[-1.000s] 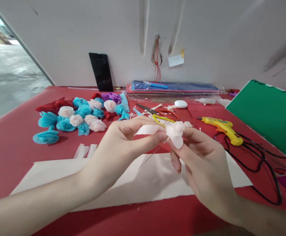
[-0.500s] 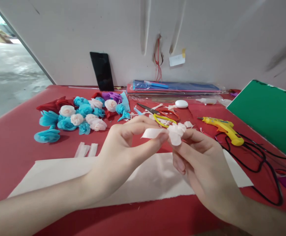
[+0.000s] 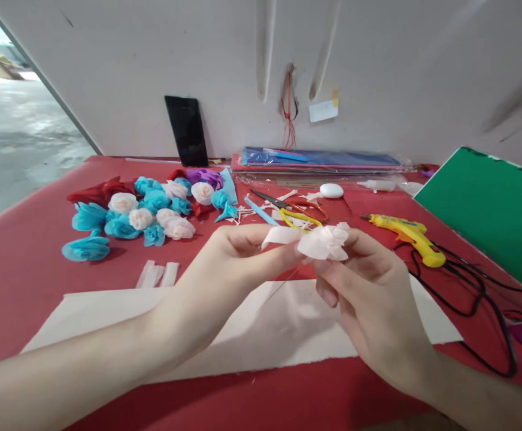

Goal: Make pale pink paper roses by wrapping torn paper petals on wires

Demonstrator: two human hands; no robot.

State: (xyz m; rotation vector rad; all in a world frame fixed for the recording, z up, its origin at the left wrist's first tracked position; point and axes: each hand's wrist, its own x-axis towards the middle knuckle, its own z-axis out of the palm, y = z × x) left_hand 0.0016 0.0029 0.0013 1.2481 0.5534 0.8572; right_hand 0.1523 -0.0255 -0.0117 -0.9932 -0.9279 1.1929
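1. I have the left hand (image 3: 218,275) with thumb and fingertips pinching a pale strip (image 3: 281,236), and the right hand (image 3: 373,299) pinching the base of the pale flower (image 3: 326,243) that the strip meets. The flower is held above the far edge of the sheet (image 3: 283,347), right of its middle. A thin stem (image 3: 283,284) slants down below it.

2. Well beyond the sheet I see a clear sleeve (image 3: 261,179) with a blue layer (image 3: 351,159) inside; a pen (image 3: 285,155) lies on top. Beyond the sheet's right half lies a small bottle (image 3: 378,185), contents too small to tell.

3. The red counter (image 3: 261,407) carries the sheet. Beyond its left half, other flowers (image 3: 155,202) bunch together in blue, pale pink, red and purple. Beyond its middle lie scissors (image 3: 283,205) among scraps.

4. A whitish wall (image 3: 153,54) rises behind the sheet, a phone (image 3: 187,131) leaning on it. Grey floor (image 3: 32,131) shows far to the sheet's left.

5. Right of the sheet I have the glue gun (image 3: 407,232), its cable (image 3: 514,356) looping near the corner, and farther right a green board (image 3: 485,215). Plain red counter runs along the sheet's near side and off its left end.
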